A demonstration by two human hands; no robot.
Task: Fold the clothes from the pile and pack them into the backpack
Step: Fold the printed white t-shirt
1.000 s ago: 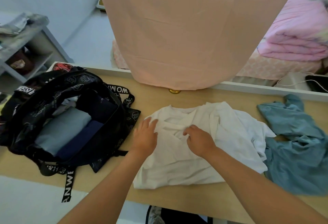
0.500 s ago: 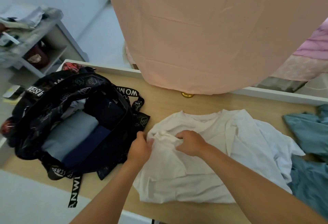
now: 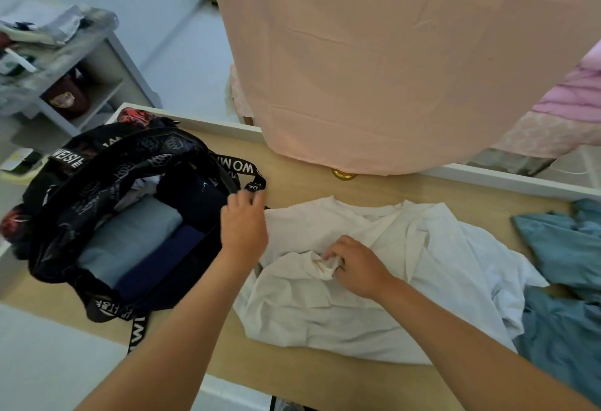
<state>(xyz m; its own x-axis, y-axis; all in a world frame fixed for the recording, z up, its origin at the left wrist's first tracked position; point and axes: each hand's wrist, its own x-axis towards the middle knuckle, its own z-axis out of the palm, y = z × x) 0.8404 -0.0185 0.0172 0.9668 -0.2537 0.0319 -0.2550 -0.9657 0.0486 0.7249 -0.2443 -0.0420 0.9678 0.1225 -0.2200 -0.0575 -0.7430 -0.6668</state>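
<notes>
A white T-shirt [image 3: 374, 306] lies crumpled on the wooden table [image 3: 292, 375]. My right hand [image 3: 354, 267] pinches a bunched fold of it near its middle. My left hand [image 3: 244, 225] is at the right rim of the open black backpack [image 3: 107, 176], its fingers curled at the lettered strap [image 3: 250, 173]; whether they grip it is unclear. Inside the backpack lie folded clothes, one grey-blue and one dark navy. A blue-grey garment [image 3: 566, 280] lies crumpled at the table's right end, partly under the white shirt.
A large peach cloth [image 3: 390, 59] hangs over the far edge of the table. A small gold round object [image 3: 344, 174] sits under its hem. A grey shelf unit [image 3: 65, 85] with clutter stands at the left. Pink bedding [image 3: 572, 98] shows at the right.
My left hand left the white shirt and moved up-left to the backpack's rim and strap. My right hand still holds the bunched shirt fabric. The view has shifted left.
</notes>
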